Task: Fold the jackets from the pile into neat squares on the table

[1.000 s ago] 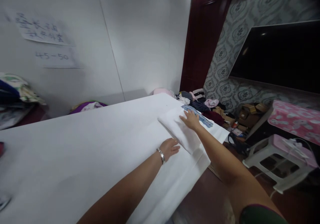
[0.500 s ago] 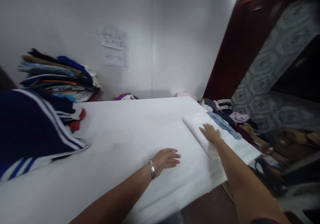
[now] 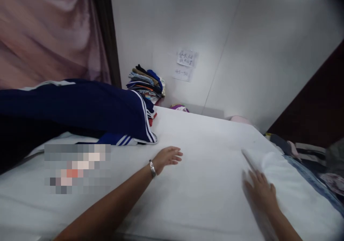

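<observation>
My left hand (image 3: 168, 158), with a silver bracelet at the wrist, hovers above or rests on the white table (image 3: 212, 155); I cannot tell which. Its fingers are stretched out with nothing in them. At the right, my right hand (image 3: 261, 191) is by the left edge of a folded white cloth (image 3: 298, 194), slightly blurred, fingers apart and not wrapped round anything. A strip of blue denim (image 3: 309, 178) shows along the cloth's far right side. Whether the right palm presses on the cloth or the table is unclear.
Navy garments with white stripes (image 3: 107, 108) are heaped on the table's left. Behind them rises a stack of folded clothes (image 3: 146, 83). Handwritten papers (image 3: 185, 64) hang on the wall. More clothes (image 3: 309, 153) lie beyond the right edge. A pink curtain (image 3: 51, 29) hangs at left.
The view has turned left, bringing in the curtain and more navy garments. My right hand has slid from the middle of the folded white cloth to its left edge. The left hand stays open.
</observation>
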`<state>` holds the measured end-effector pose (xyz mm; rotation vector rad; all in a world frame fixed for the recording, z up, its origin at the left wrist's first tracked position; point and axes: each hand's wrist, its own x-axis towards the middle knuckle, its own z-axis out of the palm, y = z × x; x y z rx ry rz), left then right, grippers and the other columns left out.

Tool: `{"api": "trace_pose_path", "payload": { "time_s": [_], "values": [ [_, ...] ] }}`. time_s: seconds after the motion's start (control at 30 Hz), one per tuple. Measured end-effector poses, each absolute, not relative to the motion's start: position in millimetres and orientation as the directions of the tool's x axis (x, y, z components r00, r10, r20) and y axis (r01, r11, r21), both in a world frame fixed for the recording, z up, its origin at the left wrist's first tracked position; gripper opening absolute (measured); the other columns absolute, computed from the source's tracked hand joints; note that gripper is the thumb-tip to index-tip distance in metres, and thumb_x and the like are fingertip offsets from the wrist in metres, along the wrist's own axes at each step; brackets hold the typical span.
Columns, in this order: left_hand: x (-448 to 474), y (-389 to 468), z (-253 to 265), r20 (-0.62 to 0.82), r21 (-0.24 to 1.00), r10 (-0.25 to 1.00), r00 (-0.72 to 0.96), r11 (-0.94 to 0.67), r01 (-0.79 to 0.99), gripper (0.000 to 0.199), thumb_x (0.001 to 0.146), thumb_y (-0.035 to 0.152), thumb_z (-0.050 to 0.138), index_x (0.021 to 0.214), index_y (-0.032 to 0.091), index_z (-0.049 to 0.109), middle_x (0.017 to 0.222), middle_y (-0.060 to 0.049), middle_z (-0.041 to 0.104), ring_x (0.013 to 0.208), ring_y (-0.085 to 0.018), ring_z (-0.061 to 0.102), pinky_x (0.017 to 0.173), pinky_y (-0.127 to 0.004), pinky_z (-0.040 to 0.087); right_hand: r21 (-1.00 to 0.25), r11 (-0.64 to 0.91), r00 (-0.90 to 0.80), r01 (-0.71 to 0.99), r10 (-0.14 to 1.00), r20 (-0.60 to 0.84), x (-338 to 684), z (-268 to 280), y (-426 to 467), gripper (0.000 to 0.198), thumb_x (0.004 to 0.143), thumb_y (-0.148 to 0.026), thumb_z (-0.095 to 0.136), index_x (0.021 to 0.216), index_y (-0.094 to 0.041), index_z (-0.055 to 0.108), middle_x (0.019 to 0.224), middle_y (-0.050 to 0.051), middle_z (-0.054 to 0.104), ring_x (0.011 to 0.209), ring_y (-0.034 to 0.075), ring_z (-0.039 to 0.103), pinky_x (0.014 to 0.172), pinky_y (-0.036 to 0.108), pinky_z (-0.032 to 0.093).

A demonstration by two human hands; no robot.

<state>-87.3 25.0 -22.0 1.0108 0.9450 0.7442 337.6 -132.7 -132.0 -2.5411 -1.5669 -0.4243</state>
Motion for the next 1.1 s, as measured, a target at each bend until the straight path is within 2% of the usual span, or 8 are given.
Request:
{"api": "trace_pose_path", "payload": {
  "time_s": [0.1,0.2,0.33,0.47,0.67,0.77,0.97,1.1],
  "values": [
    [-138,62,-11,-0.057,0.995,0.995,0.077,0.05,0.091,0.021,0.071,0.026,0.069,0.091,0.018,0.065,0.1,-0.009,0.068,0.092,-0.023,0.064,0.082,-0.032,0.049,-0.164,-0.324,0.357,0.932,0.898,0.257,312,-145,-127,0.057,0.078,-0.054,0.031,0.128,-0.038,0.056,0.138,0.009,0.052,0.134,0.032,0.037,0.099,0.057,0.04],
    [-190,97,-1,0.364,0.855,0.918,-0.156,-0.263,0.448,0.03,0.071,0.027,0.069,0.101,0.022,0.066,0.12,-0.009,0.061,0.119,-0.027,0.051,0.103,-0.035,0.037,-0.349,-0.177,0.253,0.92,0.95,0.185,272,-149,-119,0.054,0.078,-0.054,0.04,0.124,-0.032,0.061,0.137,0.006,0.053,0.134,0.031,0.038,0.107,0.051,0.037],
    [-224,130,5,0.483,0.523,0.855,-0.191,-0.106,0.845,0.053,0.079,0.042,0.06,0.125,0.017,0.052,0.138,-0.016,0.047,0.127,-0.033,0.04,0.104,-0.045,0.034,-0.527,-0.005,0.089,0.85,0.987,0.134,206,-136,-105,0.054,0.081,-0.054,0.048,0.122,-0.024,0.064,0.139,0.008,0.05,0.133,0.031,0.04,0.109,0.05,0.037],
    [-217,149,2,0.433,0.361,0.872,-0.229,0.065,0.93,0.063,0.079,0.056,0.054,0.126,0.015,0.049,0.129,-0.018,0.05,0.118,-0.034,0.045,0.094,-0.046,0.04,-0.631,0.136,-0.088,0.764,0.99,0.106,138,-116,-84,0.047,0.086,-0.048,0.051,0.125,-0.025,0.061,0.142,0.007,0.046,0.134,0.029,0.038,0.11,0.049,0.035],
    [-221,173,3,0.301,0.584,0.914,-0.272,0.049,0.81,0.024,0.074,0.026,0.062,0.096,0.016,0.061,0.119,-0.017,0.056,0.122,-0.034,0.042,0.101,-0.05,0.03,-0.535,0.346,-0.314,0.771,0.937,0.154,68,-115,-59,0.039,0.089,-0.039,0.05,0.125,-0.027,0.061,0.144,0.008,0.044,0.136,0.029,0.036,0.112,0.056,0.027],
    [-234,181,11,0.263,0.706,0.92,-0.29,0.021,0.708,0.007,0.068,0.02,0.064,0.068,0.017,0.057,0.097,-0.013,0.063,0.109,-0.032,0.052,0.096,-0.048,0.035,-0.469,0.385,-0.315,0.795,0.922,0.224,61,-124,-56,0.037,0.092,-0.036,0.048,0.124,-0.026,0.061,0.144,0.009,0.044,0.136,0.028,0.037,0.111,0.057,0.026],
    [-249,177,58,0.303,0.927,0.892,-0.335,-0.194,0.32,0.029,0.075,0.036,0.052,0.055,0.021,0.035,0.056,0.003,0.043,0.063,-0.014,0.052,0.065,-0.027,0.045,-0.436,0.42,-0.322,0.796,0.904,0.282,65,-130,-57,0.035,0.092,-0.034,0.048,0.123,-0.026,0.061,0.142,0.009,0.047,0.134,0.027,0.04,0.11,0.057,0.03],
    [-243,165,126,0.487,0.814,0.799,-0.353,-0.562,-0.149,0.04,0.07,0.036,0.058,0.058,0.021,0.022,0.057,0.007,0.032,0.055,-0.008,0.042,0.056,-0.019,0.04,-0.457,0.406,-0.305,0.791,0.91,0.281,62,-126,-58,0.034,0.092,-0.035,0.048,0.122,-0.026,0.062,0.141,0.008,0.048,0.133,0.028,0.041,0.11,0.057,0.029]
  ]
}}
